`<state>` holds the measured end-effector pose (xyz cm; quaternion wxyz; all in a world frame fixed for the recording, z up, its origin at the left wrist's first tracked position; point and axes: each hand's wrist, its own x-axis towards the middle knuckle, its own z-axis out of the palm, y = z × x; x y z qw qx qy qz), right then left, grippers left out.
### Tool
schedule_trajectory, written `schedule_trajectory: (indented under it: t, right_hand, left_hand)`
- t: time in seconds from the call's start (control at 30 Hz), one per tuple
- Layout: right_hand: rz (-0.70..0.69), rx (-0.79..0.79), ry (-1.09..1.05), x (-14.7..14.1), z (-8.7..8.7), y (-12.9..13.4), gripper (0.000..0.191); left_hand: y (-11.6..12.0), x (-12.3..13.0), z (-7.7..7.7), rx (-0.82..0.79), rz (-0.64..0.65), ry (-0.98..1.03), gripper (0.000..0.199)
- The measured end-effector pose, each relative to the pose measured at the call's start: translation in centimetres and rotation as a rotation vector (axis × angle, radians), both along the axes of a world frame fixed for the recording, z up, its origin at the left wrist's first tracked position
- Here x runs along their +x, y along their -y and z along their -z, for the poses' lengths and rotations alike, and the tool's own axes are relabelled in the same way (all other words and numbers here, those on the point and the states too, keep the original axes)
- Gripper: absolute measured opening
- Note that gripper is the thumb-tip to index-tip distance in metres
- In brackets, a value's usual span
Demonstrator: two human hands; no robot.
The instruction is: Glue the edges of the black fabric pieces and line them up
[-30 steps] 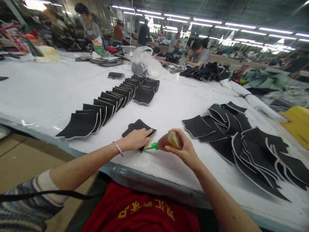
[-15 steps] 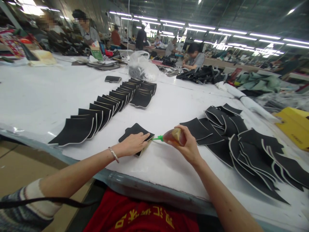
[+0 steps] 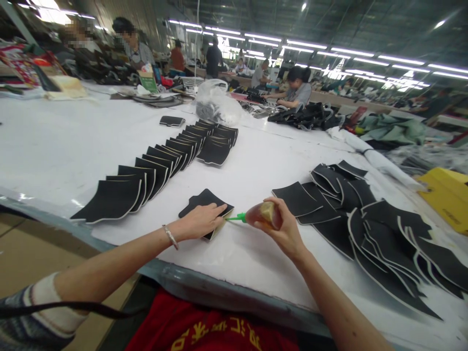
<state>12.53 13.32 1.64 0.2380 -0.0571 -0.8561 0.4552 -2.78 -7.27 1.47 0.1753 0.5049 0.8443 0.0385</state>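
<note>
A black leather-like piece with a tabbed outline lies on the white table in front of me. My left hand rests on top of it, fingers stretched out, the index finger pointing towards its right corner. Below the fingers a tan edge of the piece shows. In my right hand is a squeeze bottle of amber liquid, probably glue, tilted on its side with the fingers wrapped round it. Its thin green nozzle points left, the tip at the piece's edge beside my left fingertips.
Overlapping black pieces form a long row at the left. A loose pile of curved black pieces lies on the right, near a yellow box. A clear plastic bag stands farther back. Several people work beyond the table.
The bottle and its nozzle tip have shifted slightly left and down along the piece's edge. My left hand stays on the piece almost unmoved.
</note>
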Motion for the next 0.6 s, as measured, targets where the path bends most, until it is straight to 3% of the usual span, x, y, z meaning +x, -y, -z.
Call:
schedule_trajectory:
  t: [0.1, 0.23, 0.33, 0.4, 0.5, 0.6]
  right_hand:
    - [-0.029, -0.079, 0.021, 0.0, 0.4, 0.0, 0.051]
    - [0.098, -0.102, -0.01, -0.3, 0.7, 0.0, 0.054]
    - [0.018, -0.226, 0.025, -0.1, 0.7, 0.7, 0.053]
    - [-0.085, -0.413, 0.058, 0.1, 0.8, 1.3, 0.05]
    - [-0.119, -0.859, 0.062, 0.4, 1.1, 1.3, 0.044]
    - [0.039, -1.338, -0.045, 0.4, 1.4, -0.3, 0.039]
  left_hand:
    - [0.1, 0.0, -0.1, 0.002, -0.015, 0.015, 0.056]
    - [0.0, 0.1, -0.3, 0.004, -0.04, 0.045, 0.056]
    - [0.0, 0.1, -0.3, 0.044, -0.067, 0.082, 0.057]
    - [0.1, -0.1, -0.3, 0.101, -0.113, 0.19, 0.057]
    - [0.8, -1.2, -0.1, 0.206, -0.275, 0.327, 0.053]
    - [2.2, -3.3, 0.5, 0.318, -0.502, 0.09, 0.048]
